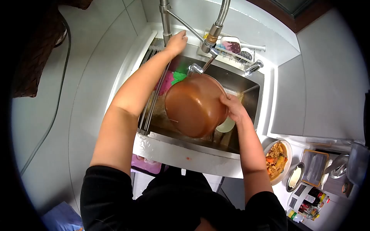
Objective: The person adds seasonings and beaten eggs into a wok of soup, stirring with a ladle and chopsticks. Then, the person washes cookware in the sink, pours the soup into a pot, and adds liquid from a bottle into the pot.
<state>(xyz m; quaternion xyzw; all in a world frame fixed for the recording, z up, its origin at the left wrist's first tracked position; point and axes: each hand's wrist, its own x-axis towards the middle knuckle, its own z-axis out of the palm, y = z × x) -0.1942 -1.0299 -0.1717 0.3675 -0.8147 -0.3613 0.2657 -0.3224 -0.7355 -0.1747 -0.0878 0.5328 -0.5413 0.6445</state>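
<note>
A large copper-brown pot (pixel 196 106) is tilted over the sink (pixel 154 127), its rounded outside toward me. Gripping its right rim is my right hand (pixel 233 107), with the thumb on the outer side. My left hand (pixel 177 43) reaches to the back of the sink beside the upright metal faucet post (pixel 166 23). Its fingers are bent together, and what they hold, if anything, is hidden. The faucet spout (pixel 196 69) hangs just above the pot's far edge. Below the pot's right side, a pale green bowl (pixel 226 125) lies in the sink.
A metal rack (pixel 150 104) spans the sink's left part, near pink and green cloth-like items (pixel 178 77). Behind the sink stands a caddy (pixel 227 54) with brushes, beside a small tap (pixel 254 67). At right are a bowl of stew (pixel 277 161), a small dish (pixel 295 177) and bottles (pixel 314 198).
</note>
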